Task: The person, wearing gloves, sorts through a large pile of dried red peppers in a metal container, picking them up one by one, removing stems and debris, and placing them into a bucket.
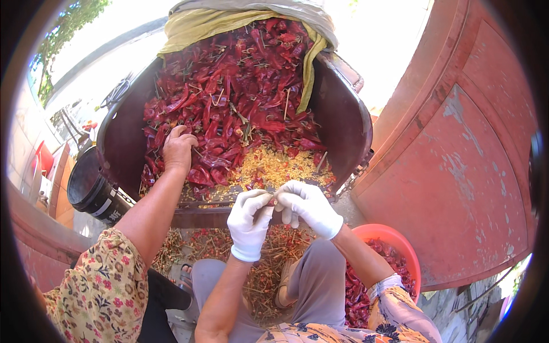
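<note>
Pinched, right at the fingertips! A small red chili pepper piece (pixel 273 202) is being grasped between the white-gloved left hand (pixel 247 223) and the white-gloved right hand (pixel 310 208), the fingers of both bent inward and almost meeting. It is being held by the near edge of the deep metal cart (pixel 116 140), beyond the knees (pixel 320 257). Which way is it pointing? That is being hidden by the fingers: so little of it is being shown that neither its tip nor its long axis can be told.

Over in the cart, a heap of dried red chili peppers (pixel 229 86) is being lit brightly, their long axes being turned every which way; one pale stem (pixel 286 104) is being seen running away from the person. Nearer, yellow seeds (pixel 280 167) are being seen spread across the cart's floor. At the left, the heap is being touched by a co-worker's bare hand (pixel 178 153), fingers curled; whether anything is being gripped there cannot be told. Below, loose stems (pixel 263 274) are being seen strewn between the knees, and more red peppers (pixel 357 297) are being held in an orange-pink basin (pixel 405 244).
</note>
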`<state>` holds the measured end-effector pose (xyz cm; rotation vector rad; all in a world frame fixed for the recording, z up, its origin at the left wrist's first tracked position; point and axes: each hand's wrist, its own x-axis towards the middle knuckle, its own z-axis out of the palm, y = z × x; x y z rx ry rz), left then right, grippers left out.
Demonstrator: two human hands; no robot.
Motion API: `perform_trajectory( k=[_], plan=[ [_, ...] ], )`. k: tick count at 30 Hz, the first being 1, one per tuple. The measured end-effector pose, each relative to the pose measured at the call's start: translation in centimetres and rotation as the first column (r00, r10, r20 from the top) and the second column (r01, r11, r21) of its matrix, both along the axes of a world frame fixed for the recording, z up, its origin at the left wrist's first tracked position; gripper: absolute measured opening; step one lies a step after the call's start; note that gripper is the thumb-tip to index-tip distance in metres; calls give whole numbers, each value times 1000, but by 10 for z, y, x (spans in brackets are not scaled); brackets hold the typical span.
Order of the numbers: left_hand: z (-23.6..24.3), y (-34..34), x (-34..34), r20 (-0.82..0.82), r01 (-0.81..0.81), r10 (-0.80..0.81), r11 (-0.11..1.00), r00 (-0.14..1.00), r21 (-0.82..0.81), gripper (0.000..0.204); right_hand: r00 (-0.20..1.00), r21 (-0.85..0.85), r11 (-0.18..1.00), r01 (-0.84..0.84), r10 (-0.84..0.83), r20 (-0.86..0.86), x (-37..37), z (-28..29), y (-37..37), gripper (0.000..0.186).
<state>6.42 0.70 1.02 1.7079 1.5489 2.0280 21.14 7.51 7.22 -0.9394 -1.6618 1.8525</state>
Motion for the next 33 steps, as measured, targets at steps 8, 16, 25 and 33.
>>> perform_trajectory(
  k=[8, 16, 25, 33],
  plan=[
    [1, 16, 5, 400, 9, -31, 998, 916, 56, 15, 978, 628, 764, -148, 18, 209, -14, -14, 8, 18],
    [-2, 14, -20, 846, 260, -57, 961, 530, -98, 17, 676, 942, 300, -150, -665, 319, -15, -8, 124, 16],
    [-3, 19, -10, 753, 348, -168, 934, 636, -85, 29, 662, 947, 289, -141, -684, 308, -17, -23, 134, 19],
    [-2, 28, -2, 740, 452, -289, 892, 607, -22, 51, 986, 170, 975, 143, -126, -106, -33, -4, 37, 29]
  ],
)
